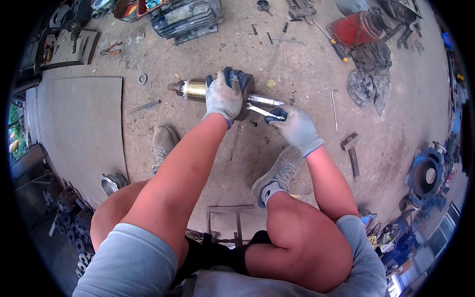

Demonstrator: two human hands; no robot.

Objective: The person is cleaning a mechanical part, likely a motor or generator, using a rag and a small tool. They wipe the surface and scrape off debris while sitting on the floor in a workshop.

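Observation:
A motor rotor point(195, 90) with a shiny brass-coloured body lies on the concrete floor in front of me, a dark round flange point(249, 85) around its right part. Beyond the flange, a bright steel shaft end point(265, 101) sticks out to the right. My left hand point(222, 99), in a grey work glove with dark fingertips, is wrapped over the flange and holds it. In my gloved right hand point(296, 127) is a combination wrench point(262, 111). Its head is close to the flange's face; whether it sits on a bolt I cannot tell.
A finned motor housing point(185, 21) stands at the far side. To the right are a red bottle jack point(357, 30), a screwdriver point(337, 49), a dark rag point(370, 74), a thin rod point(335, 110) and a hammer point(351, 154). A flat sheet point(79, 119) lies left; pliers point(111, 48) lie beyond it.

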